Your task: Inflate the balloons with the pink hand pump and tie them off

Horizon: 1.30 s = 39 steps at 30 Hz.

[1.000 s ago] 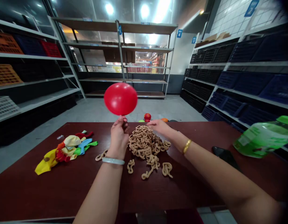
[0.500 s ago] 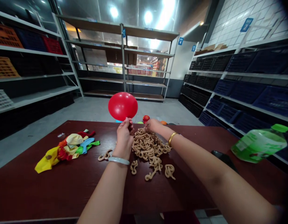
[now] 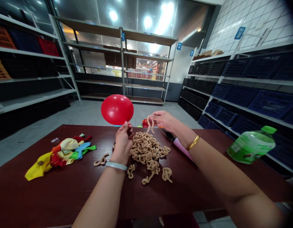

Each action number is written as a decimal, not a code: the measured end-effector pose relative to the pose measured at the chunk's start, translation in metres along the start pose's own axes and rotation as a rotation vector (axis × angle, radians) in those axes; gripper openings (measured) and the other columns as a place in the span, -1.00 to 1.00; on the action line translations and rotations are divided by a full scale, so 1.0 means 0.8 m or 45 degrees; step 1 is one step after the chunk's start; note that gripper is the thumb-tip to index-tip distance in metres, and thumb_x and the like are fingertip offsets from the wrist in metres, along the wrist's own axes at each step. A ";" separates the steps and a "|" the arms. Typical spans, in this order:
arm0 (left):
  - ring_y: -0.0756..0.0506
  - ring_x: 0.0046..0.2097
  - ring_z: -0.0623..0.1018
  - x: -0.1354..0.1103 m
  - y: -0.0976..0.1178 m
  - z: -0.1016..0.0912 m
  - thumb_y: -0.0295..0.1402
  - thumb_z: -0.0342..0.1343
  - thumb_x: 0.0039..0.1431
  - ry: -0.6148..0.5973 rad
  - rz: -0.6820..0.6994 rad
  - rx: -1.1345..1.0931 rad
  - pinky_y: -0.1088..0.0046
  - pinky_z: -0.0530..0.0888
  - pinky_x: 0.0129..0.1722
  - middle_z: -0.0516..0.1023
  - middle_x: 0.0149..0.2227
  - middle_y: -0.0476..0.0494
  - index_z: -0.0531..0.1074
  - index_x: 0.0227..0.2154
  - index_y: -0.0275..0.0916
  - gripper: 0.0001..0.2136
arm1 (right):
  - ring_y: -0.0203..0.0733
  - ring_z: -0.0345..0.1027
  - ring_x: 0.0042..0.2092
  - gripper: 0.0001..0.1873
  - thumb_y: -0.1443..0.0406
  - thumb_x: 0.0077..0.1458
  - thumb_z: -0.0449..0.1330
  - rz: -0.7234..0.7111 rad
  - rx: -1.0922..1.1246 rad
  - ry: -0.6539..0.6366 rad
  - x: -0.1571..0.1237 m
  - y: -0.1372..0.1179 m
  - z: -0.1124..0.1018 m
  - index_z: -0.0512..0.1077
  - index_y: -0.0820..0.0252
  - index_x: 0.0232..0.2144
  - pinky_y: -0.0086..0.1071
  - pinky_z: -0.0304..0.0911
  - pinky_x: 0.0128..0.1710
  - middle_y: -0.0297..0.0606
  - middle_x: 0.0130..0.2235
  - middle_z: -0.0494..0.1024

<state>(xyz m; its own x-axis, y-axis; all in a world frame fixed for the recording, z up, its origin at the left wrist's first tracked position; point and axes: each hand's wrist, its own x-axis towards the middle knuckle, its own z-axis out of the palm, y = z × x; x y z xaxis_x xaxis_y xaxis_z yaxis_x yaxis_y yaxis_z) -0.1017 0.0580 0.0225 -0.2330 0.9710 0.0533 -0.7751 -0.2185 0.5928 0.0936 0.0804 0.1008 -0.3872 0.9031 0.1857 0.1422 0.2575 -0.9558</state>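
My left hand (image 3: 124, 139) pinches the neck of an inflated red balloon (image 3: 117, 109), which rises above the table's far edge. To the right, my right hand (image 3: 162, 119) is closed on a tan cord (image 3: 148, 124); its two ends dangle from the fingertips. Below both hands lies a heap of curly tan cords (image 3: 147, 147), with a few loose pieces nearer to me. Left of my left hand, limp uninflated balloons (image 3: 65, 150) in yellow, red, cream, blue and green lie in a loose pile.
A green bottle (image 3: 252, 145) stands on the right of the dark brown table (image 3: 65, 196). A pink and black object (image 3: 181, 147) lies partly under my right forearm. Colourful round things (image 3: 145, 123) show behind the far edge. Shelves with crates (image 3: 234, 91) line both sides.
My right hand has lifted from the heap, now with a tan cord in its fingers. The red balloon and my left hand appear slightly further left; the view has shifted too.
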 end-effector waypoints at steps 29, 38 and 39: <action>0.09 -0.64 0.33 -0.021 -0.056 0.010 -0.32 0.25 0.03 0.026 -0.152 0.412 0.61 0.26 -0.61 0.42 -0.57 0.06 0.43 -0.35 -0.25 -0.83 | -0.30 0.38 -0.43 -0.82 0.31 0.16 0.20 -0.134 -0.597 0.099 0.001 0.009 0.045 0.49 0.21 -0.47 -0.44 0.17 -0.42 -0.30 -0.46 0.56; 0.14 -0.68 0.17 -0.033 -0.048 0.021 -0.23 0.28 0.03 -0.071 -0.153 0.372 0.64 0.15 -0.66 0.24 -0.64 0.18 0.36 -0.41 -0.23 -0.76 | -0.29 0.40 -0.44 -0.83 0.30 0.19 0.14 -0.219 -0.738 0.301 0.014 0.013 0.034 0.42 0.19 -0.45 -0.42 0.17 -0.40 -0.29 -0.43 0.57; 0.13 -0.68 0.17 -0.034 -0.047 0.021 -0.22 0.29 0.02 -0.077 -0.171 0.355 0.65 0.15 -0.67 0.22 -0.65 0.19 0.34 -0.41 -0.22 -0.75 | -0.29 0.40 -0.44 -0.83 0.30 0.19 0.14 -0.219 -0.753 0.311 0.014 0.013 0.033 0.42 0.18 -0.45 -0.42 0.16 -0.40 -0.29 -0.43 0.57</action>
<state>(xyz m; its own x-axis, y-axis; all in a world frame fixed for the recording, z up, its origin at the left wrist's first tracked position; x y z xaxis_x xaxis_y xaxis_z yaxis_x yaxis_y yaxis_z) -0.0564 0.0415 0.0128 -0.0973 0.9953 0.0021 -0.6035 -0.0607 0.7951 0.0665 0.0839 0.0871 -0.2415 0.8663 0.4373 0.5996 0.4876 -0.6346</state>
